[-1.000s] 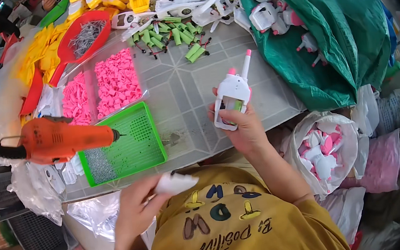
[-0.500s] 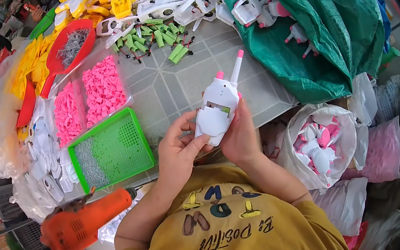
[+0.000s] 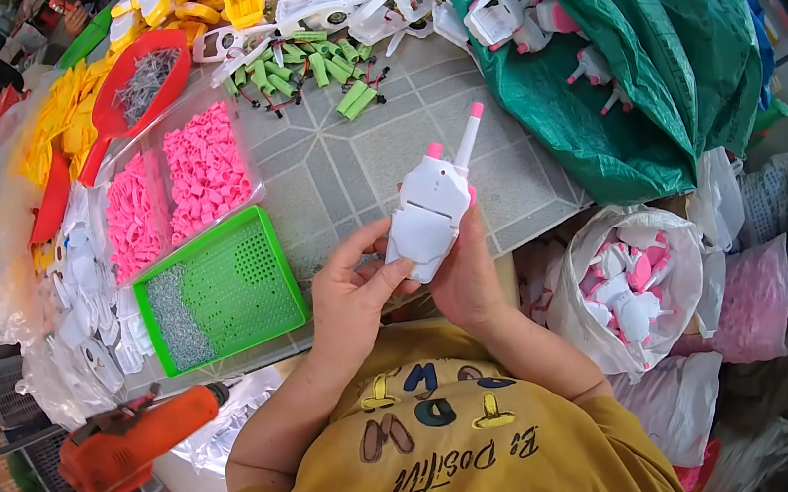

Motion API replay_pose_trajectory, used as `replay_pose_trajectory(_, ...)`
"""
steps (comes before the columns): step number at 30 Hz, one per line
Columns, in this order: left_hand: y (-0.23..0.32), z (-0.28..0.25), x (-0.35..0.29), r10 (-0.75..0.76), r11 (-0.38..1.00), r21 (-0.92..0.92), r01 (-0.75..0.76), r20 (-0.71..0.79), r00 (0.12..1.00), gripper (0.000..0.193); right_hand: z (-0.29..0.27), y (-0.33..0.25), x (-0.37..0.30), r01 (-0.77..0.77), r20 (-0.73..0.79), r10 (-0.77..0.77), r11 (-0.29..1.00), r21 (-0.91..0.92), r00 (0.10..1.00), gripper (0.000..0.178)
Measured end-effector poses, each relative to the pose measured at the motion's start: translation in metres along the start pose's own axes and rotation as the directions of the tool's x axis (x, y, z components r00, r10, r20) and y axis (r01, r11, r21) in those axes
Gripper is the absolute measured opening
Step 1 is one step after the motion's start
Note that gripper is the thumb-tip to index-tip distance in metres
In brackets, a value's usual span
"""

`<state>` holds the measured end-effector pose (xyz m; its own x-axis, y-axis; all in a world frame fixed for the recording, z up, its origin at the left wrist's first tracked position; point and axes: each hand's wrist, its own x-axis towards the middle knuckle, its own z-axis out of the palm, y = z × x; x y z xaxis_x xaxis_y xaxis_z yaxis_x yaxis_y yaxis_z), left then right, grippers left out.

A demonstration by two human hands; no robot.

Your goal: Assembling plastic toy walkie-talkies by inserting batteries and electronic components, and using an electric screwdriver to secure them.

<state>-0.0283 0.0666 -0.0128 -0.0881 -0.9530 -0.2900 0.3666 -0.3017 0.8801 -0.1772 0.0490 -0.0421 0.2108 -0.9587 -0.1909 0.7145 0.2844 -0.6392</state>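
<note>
A white toy walkie-talkie (image 3: 429, 207) with a pink-tipped antenna and a pink knob is held over the front edge of the table, back side up. Its battery cover (image 3: 420, 239) lies flush with the casing, a thin seam showing across the middle. My left hand (image 3: 352, 286) grips the lower left edge, thumb on the bottom of the cover. Around the right side wraps my right hand (image 3: 470, 281), its fingers partly hidden behind the toy.
Left on the table (image 3: 326, 180) are a green tray (image 3: 292, 284) of small screws, pink parts (image 3: 204, 166) and a red scoop (image 3: 176, 61). Green batteries (image 3: 357, 100) lie behind. A green sack (image 3: 629, 66) and a white bag (image 3: 578, 321) hold toys. An orange power tool (image 3: 141, 441) hangs lower left.
The battery cover has slid up over the compartment, hiding the green battery that showed before. The orange tool has swung left and slightly down.
</note>
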Motion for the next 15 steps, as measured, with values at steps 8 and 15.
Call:
replay_pose_trajectory(8, -0.006, -0.008, -0.004, 0.353, 0.754, 0.587, -0.296, 0.019, 0.936, 0.031, 0.006, 0.008, -0.004, 0.049, -0.045, -0.057, 0.984, -0.169, 0.997, 0.066)
replay_pose_trajectory(15, 0.000, -0.001, -0.012, 0.533, 0.436, 0.796, -0.419, 0.147, 0.833, 0.042, 0.019, -0.003, 0.000, -0.050, -0.095, 0.048, 0.999, -0.020, 0.994, 0.061)
